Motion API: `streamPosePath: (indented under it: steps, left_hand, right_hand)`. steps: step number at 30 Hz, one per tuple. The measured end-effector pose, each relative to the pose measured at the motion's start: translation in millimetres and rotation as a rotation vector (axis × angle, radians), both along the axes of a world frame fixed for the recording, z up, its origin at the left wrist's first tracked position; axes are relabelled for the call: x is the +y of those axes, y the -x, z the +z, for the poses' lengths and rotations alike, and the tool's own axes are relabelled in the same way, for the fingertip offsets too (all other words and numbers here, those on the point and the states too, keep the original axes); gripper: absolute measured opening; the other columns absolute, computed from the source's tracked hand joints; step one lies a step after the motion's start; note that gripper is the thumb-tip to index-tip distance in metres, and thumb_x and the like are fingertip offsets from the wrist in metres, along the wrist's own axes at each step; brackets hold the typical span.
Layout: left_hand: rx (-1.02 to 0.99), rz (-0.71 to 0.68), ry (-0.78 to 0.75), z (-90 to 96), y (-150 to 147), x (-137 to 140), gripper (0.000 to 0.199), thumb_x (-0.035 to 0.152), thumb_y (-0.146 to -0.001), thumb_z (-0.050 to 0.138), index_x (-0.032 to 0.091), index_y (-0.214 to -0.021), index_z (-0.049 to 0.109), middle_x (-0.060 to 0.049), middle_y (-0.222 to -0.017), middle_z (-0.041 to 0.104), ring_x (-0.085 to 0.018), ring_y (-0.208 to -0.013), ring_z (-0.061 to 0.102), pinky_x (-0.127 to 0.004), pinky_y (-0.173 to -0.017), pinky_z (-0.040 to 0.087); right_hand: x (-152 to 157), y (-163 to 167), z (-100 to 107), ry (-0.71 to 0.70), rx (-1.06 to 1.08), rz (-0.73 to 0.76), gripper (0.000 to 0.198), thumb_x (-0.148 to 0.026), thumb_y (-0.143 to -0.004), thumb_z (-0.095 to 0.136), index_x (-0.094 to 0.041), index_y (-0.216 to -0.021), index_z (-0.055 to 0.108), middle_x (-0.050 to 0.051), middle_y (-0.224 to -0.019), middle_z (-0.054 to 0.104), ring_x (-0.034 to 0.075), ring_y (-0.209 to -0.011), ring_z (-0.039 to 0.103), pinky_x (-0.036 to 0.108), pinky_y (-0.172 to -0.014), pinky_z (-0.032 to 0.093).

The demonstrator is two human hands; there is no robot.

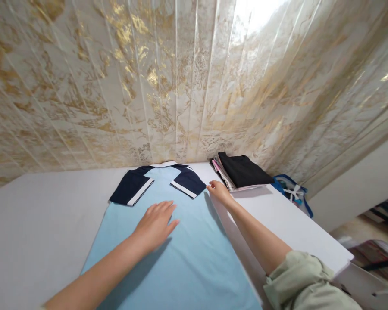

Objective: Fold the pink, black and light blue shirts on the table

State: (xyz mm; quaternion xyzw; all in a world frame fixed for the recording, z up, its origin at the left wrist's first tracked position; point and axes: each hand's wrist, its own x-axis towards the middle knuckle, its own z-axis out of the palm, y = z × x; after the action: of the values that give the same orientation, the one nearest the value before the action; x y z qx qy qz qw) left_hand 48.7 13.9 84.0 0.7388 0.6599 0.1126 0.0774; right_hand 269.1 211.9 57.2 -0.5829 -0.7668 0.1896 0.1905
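Observation:
A light blue T-shirt lies spread on the white table, its collar end towards the wall. Its navy left sleeve and navy right sleeve, both with white cuffs, are folded inwards over the body. My left hand is over the middle of the shirt, fingers stretched out, palm down; whether it presses on the cloth I cannot tell. At the shirt's right edge, just beside the right sleeve's fold, my right hand has thumb and fingertips pinched together on the shirt's edge.
A stack of folded clothes with a black garment on top sits at the table's back right. Past it is a blue-trimmed bag. A gold-patterned curtain hangs behind the white table, whose right edge runs diagonally towards me.

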Motion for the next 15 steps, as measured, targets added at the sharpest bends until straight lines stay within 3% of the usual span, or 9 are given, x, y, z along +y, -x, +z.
streamPosePath:
  steps: [3, 6, 9, 12, 15]
  left_hand:
    - [-0.040, 0.008, -0.089, -10.7, -20.3, 46.0, 0.059, 0.042, -0.093, 0.043, 0.014, -0.145, 0.040, -0.015, -0.154, 0.036, -0.028, -0.141, 0.033, -0.048, -0.116, 0.023]
    - [-0.067, 0.030, -0.064, -32.2, -28.0, 72.7, 0.061, 0.043, -0.092, 0.044, 0.017, -0.147, 0.036, -0.013, -0.156, 0.030, -0.029, -0.144, 0.027, -0.052, -0.117, 0.017]
    - [-0.082, 0.036, -0.075, -51.0, -28.3, 77.4, 0.061, 0.046, -0.092, 0.043, 0.019, -0.146, 0.037, -0.011, -0.157, 0.030, -0.028, -0.145, 0.024, -0.051, -0.118, 0.012]
    - [-0.154, 0.030, -0.093, -57.8, -26.8, 73.3, 0.060, 0.046, -0.091, 0.045, 0.021, -0.145, 0.040, -0.010, -0.157, 0.030, -0.028, -0.146, 0.022, -0.050, -0.119, 0.009]
    - [-0.493, 0.070, -0.071, -52.6, -24.2, 76.0, 0.055, 0.040, -0.084, 0.058, 0.020, -0.135, 0.052, -0.011, -0.154, 0.037, -0.027, -0.145, 0.024, -0.047, -0.119, 0.003]
  right_hand:
    - [12.0, 7.6, -6.5, 0.029, -0.018, -0.037, 0.029, -0.033, -0.089, 0.057, -0.012, -0.105, 0.068, 0.013, -0.102, 0.070, 0.021, -0.095, 0.064, 0.027, -0.077, 0.044]
    - [17.5, 14.5, -10.4, 0.061, -0.036, -0.075, 0.027, -0.037, -0.085, 0.061, -0.014, -0.097, 0.068, 0.011, -0.099, 0.070, 0.020, -0.090, 0.064, 0.025, -0.070, 0.042]
    - [23.0, 18.7, -10.7, 0.096, -0.045, -0.095, 0.025, -0.037, -0.079, 0.067, -0.014, -0.091, 0.067, 0.009, -0.089, 0.070, 0.019, -0.081, 0.063, 0.025, -0.064, 0.039]
    - [27.9, 21.7, -8.9, 0.127, -0.032, -0.087, 0.018, -0.031, -0.073, 0.070, -0.015, -0.081, 0.066, 0.005, -0.075, 0.068, 0.017, -0.070, 0.060, 0.024, -0.059, 0.036]
    - [29.4, 25.3, -6.5, 0.148, 0.009, -0.076, 0.010, -0.023, -0.072, 0.068, -0.015, -0.076, 0.064, 0.001, -0.061, 0.061, 0.014, -0.059, 0.055, 0.022, -0.055, 0.034]
